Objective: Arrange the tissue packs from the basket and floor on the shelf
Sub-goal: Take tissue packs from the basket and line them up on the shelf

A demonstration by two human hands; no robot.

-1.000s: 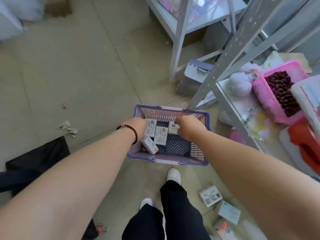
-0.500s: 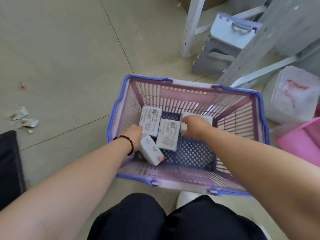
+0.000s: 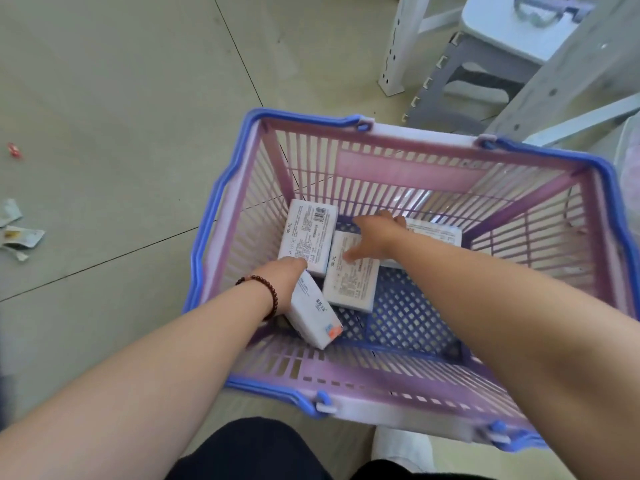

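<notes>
A pink basket with a blue rim (image 3: 221,188) stands on the floor in front of me. Several white tissue packs lie in it: one flat at the far left (image 3: 308,237), one in the middle (image 3: 349,285), one tilted at the near left (image 3: 317,317), and one at the right (image 3: 440,233), partly under my arm. My left hand (image 3: 284,282), with a bead bracelet, is closed over the tilted pack's upper end. My right hand (image 3: 377,237) is spread open, thumb on the middle pack and fingers at the right pack's edge.
A white shelf post (image 3: 398,46), a grey step stool (image 3: 485,64) and a slanted grey upright (image 3: 571,64) stand just beyond the basket. Torn wrappers (image 3: 17,233) and a red scrap (image 3: 14,150) lie on the floor at left. My white shoe (image 3: 401,448) is beside the basket's near edge.
I have bent lower, so the basket fills more of the view. My right hand has spread open from the right pack toward the middle one. My left hand stays on the tilted pack.
</notes>
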